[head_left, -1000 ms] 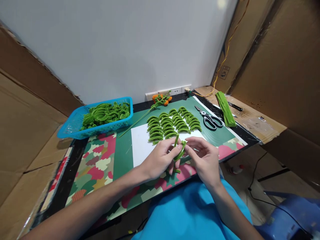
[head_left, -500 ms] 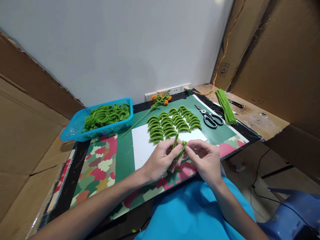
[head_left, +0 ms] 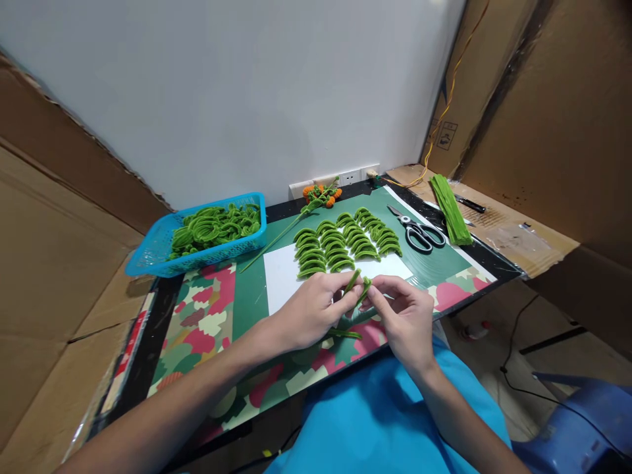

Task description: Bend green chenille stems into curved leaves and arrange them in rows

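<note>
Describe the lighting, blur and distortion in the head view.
Head view: wide-angle stretch towards the edges; faint, soft shadow on the wall; dimmer floor; small glints on the film; scissors fairly crisp, held strips lacking fine detail.

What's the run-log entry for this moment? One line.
left hand: holding green pipe cleaner | right hand: pinching its end | white sheet: rows of curved green pieces | scissors: on green mat

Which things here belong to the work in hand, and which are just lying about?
In the work:
- green fuzzy strip, between left hand and right hand
- curved green pieces in rows
- likely basket, scissors, green bundle

Apparently lying about:
- black-handled knife
- clear plastic
- floor bottle
</note>
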A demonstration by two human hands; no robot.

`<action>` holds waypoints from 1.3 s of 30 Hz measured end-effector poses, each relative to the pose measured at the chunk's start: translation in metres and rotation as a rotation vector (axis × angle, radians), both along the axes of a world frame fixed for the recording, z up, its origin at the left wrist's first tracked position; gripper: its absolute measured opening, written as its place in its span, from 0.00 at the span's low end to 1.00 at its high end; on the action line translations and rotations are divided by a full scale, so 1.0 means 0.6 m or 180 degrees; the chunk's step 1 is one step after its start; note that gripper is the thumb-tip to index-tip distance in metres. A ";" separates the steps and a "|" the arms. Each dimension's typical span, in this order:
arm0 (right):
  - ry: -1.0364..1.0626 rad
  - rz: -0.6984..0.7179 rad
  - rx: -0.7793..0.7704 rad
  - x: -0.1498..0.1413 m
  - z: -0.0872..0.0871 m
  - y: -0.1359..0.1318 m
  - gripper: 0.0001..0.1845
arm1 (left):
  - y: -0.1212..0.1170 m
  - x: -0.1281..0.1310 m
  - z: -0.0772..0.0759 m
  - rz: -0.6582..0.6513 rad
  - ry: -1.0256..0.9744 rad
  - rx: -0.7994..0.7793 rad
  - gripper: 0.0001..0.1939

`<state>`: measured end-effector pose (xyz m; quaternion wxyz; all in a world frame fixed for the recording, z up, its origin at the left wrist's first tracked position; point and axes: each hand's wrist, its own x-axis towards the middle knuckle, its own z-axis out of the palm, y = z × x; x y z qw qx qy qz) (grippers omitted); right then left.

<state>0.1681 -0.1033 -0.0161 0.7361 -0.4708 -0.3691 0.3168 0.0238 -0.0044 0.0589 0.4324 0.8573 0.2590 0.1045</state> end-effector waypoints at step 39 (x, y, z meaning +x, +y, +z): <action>-0.0008 0.0024 0.0003 0.008 0.008 0.000 0.10 | 0.004 0.008 -0.021 0.0160 -0.0558 -0.1357 0.15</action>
